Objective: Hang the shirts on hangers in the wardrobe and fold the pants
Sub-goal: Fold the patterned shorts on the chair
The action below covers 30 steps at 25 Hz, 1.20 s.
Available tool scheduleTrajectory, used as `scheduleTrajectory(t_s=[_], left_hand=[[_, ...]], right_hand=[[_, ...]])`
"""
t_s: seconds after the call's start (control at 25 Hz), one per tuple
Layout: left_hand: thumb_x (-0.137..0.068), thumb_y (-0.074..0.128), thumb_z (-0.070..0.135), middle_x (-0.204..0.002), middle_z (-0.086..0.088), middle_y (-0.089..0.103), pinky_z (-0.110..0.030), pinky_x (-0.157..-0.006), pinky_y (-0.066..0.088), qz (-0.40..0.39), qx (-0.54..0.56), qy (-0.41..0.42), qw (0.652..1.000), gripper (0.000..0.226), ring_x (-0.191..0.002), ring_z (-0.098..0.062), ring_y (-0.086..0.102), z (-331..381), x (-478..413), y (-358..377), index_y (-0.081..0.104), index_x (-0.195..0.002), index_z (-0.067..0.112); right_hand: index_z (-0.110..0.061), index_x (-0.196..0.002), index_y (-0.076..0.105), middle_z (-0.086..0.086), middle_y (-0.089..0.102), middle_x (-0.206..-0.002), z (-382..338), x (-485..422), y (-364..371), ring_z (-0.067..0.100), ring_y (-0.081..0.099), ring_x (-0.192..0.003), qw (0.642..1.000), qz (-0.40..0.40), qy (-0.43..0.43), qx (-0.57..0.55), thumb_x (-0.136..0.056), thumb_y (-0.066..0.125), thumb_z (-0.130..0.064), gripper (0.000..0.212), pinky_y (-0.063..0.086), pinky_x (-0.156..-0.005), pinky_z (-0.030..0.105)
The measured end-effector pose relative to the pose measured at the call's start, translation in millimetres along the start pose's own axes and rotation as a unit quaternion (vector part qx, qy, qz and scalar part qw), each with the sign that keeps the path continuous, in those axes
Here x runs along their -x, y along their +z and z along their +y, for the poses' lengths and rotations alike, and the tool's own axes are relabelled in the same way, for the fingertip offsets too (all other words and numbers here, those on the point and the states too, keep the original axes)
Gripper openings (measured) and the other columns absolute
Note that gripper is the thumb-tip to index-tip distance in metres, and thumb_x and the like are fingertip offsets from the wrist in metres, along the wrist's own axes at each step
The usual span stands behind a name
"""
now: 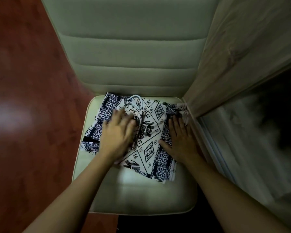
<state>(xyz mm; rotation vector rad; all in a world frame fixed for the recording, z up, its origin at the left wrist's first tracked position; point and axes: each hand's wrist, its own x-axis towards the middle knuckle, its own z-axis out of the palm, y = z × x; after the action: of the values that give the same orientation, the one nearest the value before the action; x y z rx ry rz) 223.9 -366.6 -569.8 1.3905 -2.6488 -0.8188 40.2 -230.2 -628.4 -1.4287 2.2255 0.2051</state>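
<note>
Black-and-white pants (149, 148) under flat hands (118, 135)

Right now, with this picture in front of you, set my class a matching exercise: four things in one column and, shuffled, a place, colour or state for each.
Column one:
1. pants
2. left hand
3. right hand
4. floor

Column two:
a. reddish-brown wood
b. flat on the right edge of the patterned cloth, beside the wardrobe panel
c. folded, lying on the chair seat
d. flat on the left half of the patterned cloth

Pairs: 1-c, 2-d, 3-b, 4-a
</note>
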Motion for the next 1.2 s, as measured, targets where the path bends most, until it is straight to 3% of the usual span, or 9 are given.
scheduleTrajectory(t_s=[0.08, 0.2, 0.4, 0.48, 0.6, 0.8, 0.96, 1.08, 1.2], left_hand=[[-0.09, 0.038, 0.049, -0.14, -0.017, 0.046, -0.051, -0.1, 0.037, 0.103, -0.039, -0.073, 0.991, 0.06, -0.123, -0.037, 0.047, -25.5, -12.3, -19.5, 0.047, -0.133, 0.008], [-0.078, 0.069, 0.05, -0.116, -0.02, 0.061, -0.045, -0.089, 0.05, -0.081, 0.02, -0.267, 0.96, 0.063, -0.102, -0.036, 0.059, -61.1, -24.8, -38.9, 0.05, -0.118, 0.004], [-0.078, 0.074, 0.023, -0.083, -0.012, 0.06, -0.031, -0.063, 0.036, -0.07, -0.027, -0.037, 0.996, 0.024, -0.08, -0.032, 0.058, -28.2, -40.0, -70.6, 0.054, -0.079, 0.011], [-0.077, 0.073, 0.015, -0.082, -0.016, 0.058, -0.033, -0.058, 0.036, 0.049, -0.139, 0.15, 0.978, 0.018, -0.076, -0.035, 0.058, -4.7, -42.8, -79.5, 0.058, -0.083, 0.007], [-0.076, 0.066, 0.009, -0.074, -0.014, 0.056, -0.031, -0.051, 0.035, 0.174, -0.214, 0.32, 0.906, 0.022, -0.063, -0.028, 0.054, 11.6, -25.9, -61.7, 0.059, -0.097, 0.008], [-0.076, 0.066, 0.019, -0.086, -0.006, 0.055, -0.033, -0.061, 0.032, 0.103, -0.242, 0.316, 0.912, 0.051, -0.07, -0.024, 0.053, -31.3, 59.0, 26.9, 0.049, -0.124, 0.019], [-0.08, 0.053, 0.036, -0.1, -0.004, 0.045, -0.035, -0.068, 0.026, 0.067, -0.181, 0.247, 0.95, 0.057, -0.081, -0.024, 0.05, -37.0, 82.5, 41.6, 0.043, -0.134, 0.024], [-0.085, 0.046, 0.041, -0.119, -0.01, 0.043, -0.04, -0.09, 0.027, 0.187, -0.014, -0.088, 0.978, 0.05, -0.105, -0.026, 0.04, -16.4, 68.5, 18.8, 0.048, -0.13, 0.021], [-0.095, 0.039, 0.046, -0.127, -0.017, 0.041, -0.049, -0.096, 0.032, 0.137, 0.043, -0.27, 0.952, 0.049, -0.117, -0.034, 0.038, -18.0, 40.6, 11.2, 0.042, -0.132, 0.013]], right_hand=[[-0.018, -0.136, -0.031, 0.007, -0.033, -0.148, -3.0, 1.3, -0.2, 0.024, -0.028, -0.139, 1.0, -0.001, 0.005, 0.007, -0.071, -0.009, -0.077, 0.09, -0.017, -0.11, 0.042], [-0.013, -0.146, -0.014, 0.01, -0.016, -0.156, -16.0, 12.3, -7.0, 0.027, -0.01, -0.146, 1.0, 0.007, 0.024, -0.006, -0.088, 0.013, -0.068, 0.084, -0.006, -0.114, 0.044], [-0.02, -0.12, 0.057, 0.013, 0.055, -0.128, -47.3, 46.3, -37.5, 0.03, 0.047, -0.123, 0.984, -0.038, 0.098, -0.144, -0.084, 0.003, -0.072, 0.084, 0.029, -0.105, 0.046], [-0.026, -0.11, 0.062, 0.013, 0.063, -0.113, -55.1, 47.0, -48.3, 0.03, 0.056, -0.11, 0.911, -0.126, 0.143, -0.365, -0.083, 0.002, -0.073, 0.081, 0.038, -0.091, 0.039], [-0.017, -0.141, 0.037, 0.016, 0.049, -0.138, -59.1, 44.5, -47.7, 0.031, 0.051, -0.123, 0.693, -0.155, 0.245, -0.66, -0.088, 0.003, -0.066, 0.08, 0.037, -0.094, 0.034], [-0.018, -0.135, 0.047, 0.005, 0.063, -0.113, -51.3, 57.4, -38.2, 0.023, 0.06, -0.103, 0.571, -0.108, 0.252, -0.774, -0.085, 0.001, -0.07, 0.086, 0.045, -0.08, 0.03], [-0.023, -0.141, 0.036, -0.01, 0.052, -0.129, -58.0, 61.5, -44.7, 0.011, 0.051, -0.114, 0.667, -0.099, 0.22, -0.705, -0.089, 0.024, -0.067, 0.07, 0.045, -0.088, 0.023], [-0.022, -0.139, 0.041, -0.002, 0.047, -0.142, -65.7, 64.2, -38.2, 0.017, 0.042, -0.131, 0.808, -0.056, 0.202, -0.55, -0.09, 0.034, -0.06, 0.062, 0.026, -0.094, 0.016], [-0.009, -0.125, 0.054, 0.012, 0.06, -0.126, -75.5, 56.4, -22.5, 0.028, 0.055, -0.117, 0.821, 0.023, 0.228, -0.523, -0.095, 0.038, -0.046, 0.05, 0.032, -0.078, 0.019]])
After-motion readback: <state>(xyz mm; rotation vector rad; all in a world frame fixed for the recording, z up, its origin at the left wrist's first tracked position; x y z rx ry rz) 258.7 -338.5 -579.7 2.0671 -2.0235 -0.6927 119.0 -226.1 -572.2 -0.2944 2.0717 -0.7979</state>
